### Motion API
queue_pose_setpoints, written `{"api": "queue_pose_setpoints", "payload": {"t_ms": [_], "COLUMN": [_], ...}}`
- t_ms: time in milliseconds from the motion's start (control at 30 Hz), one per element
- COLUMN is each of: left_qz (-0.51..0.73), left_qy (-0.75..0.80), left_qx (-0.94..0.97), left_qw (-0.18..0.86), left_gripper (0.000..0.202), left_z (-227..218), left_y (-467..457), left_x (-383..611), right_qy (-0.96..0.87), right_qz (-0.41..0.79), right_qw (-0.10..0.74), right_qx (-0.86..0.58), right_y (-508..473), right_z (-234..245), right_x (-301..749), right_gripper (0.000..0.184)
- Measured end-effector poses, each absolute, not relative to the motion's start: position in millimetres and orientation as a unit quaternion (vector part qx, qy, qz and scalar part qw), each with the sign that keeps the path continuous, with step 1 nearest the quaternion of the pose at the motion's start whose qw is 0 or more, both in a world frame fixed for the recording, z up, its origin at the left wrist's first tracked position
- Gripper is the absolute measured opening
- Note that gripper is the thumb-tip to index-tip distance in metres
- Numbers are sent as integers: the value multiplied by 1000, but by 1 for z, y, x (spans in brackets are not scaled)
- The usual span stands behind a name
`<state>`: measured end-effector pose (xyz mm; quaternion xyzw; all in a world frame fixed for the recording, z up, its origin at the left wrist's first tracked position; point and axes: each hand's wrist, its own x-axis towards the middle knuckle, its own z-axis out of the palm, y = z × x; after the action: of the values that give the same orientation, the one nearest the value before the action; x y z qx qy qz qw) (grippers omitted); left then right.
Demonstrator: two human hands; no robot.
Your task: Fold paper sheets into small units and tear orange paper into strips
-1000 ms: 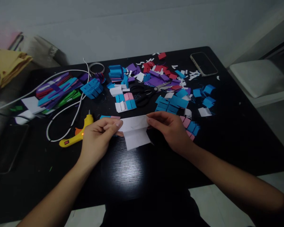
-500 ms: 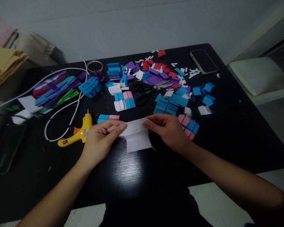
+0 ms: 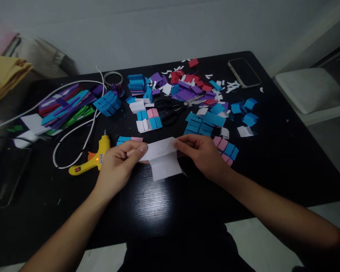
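The left hand (image 3: 116, 164) and right hand (image 3: 205, 156) pinch a creased white paper (image 3: 164, 166) between them. Their thumbs have spread slightly since half a second ago, seemingly adjusting the grip. Left of the left hand lies a glue gun (image 3: 103, 145); beyond both, scissors (image 3: 186, 104).

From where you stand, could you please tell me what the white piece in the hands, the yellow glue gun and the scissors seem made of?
White piece: matte paper, judging by its creases and thin edges.
Yellow glue gun: probably smooth plastic, given its moulded-looking shape.
Scissors: blades likely metal, from their grey tone; black handles perhaps plastic.
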<state>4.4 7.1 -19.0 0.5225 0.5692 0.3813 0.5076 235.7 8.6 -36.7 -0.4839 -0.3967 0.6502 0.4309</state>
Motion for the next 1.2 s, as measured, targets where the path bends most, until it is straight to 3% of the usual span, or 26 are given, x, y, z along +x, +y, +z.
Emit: {"api": "queue_pose_setpoints", "payload": {"t_ms": [433,833,1000,1200], "left_qz": [361,361,374,318], "left_qy": [552,556,556,483], "left_qx": [503,525,572,584], "left_qw": [559,533,473,570], "left_gripper": [36,33,37,22], "left_z": [-19,-15,-13,-21], "left_y": [6,10,13,3], "left_x": [7,5,2,10], "right_qy": [-390,-378,-432,-522], "right_qz": [578,567,606,631], "right_qw": [469,487,422,348], "right_qx": [-542,-546,-518,-455], "right_y": [11,15,12,4], "right_z": [-41,-49,-45,-38], "right_x": [236,236,234,228], "right_gripper": [32,34,28,23]}}
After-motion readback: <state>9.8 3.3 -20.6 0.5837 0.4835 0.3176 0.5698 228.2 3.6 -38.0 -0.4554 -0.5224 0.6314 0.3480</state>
